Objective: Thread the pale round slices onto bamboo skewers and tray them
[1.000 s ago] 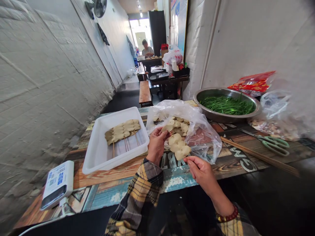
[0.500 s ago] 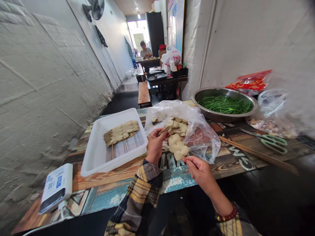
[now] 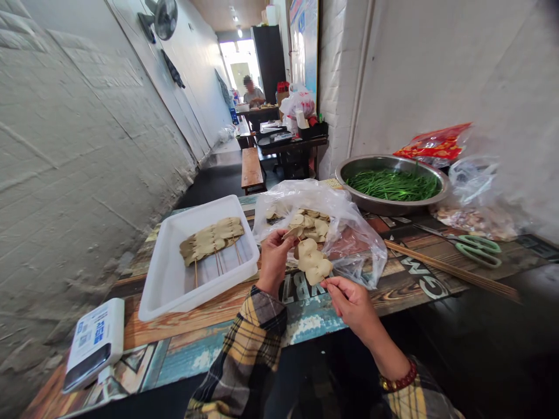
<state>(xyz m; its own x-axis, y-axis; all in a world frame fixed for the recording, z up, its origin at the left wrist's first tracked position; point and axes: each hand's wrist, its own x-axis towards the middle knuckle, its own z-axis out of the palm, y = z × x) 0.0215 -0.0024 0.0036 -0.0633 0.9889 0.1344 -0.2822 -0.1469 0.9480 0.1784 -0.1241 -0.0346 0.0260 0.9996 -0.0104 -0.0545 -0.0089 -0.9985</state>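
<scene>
My right hand [image 3: 349, 299] pinches the lower end of a bamboo skewer [image 3: 312, 261] threaded with three pale round slices. My left hand [image 3: 274, 256] pinches another slice [image 3: 292, 233] at the skewer's upper tip. Both hands hover over the table edge in front of an open clear plastic bag [image 3: 349, 233] holding several more pale slices [image 3: 311, 223]. To the left stands a white plastic tray [image 3: 174, 279] with several finished skewers [image 3: 212, 237] lying in it.
A steel bowl of green stalks [image 3: 391, 183] sits behind the bag, red and clear bags [image 3: 463, 174] beside it. Green-handled scissors [image 3: 476, 247] and a bundle of bare skewers [image 3: 454, 270] lie at right. A white device [image 3: 92, 343] rests at the left. A person [image 3: 251, 93] sits far back.
My left hand has brought a slice down from the bag to the skewer tip. The camera view has shifted slightly to the right; both hands stay in nearly the same place.
</scene>
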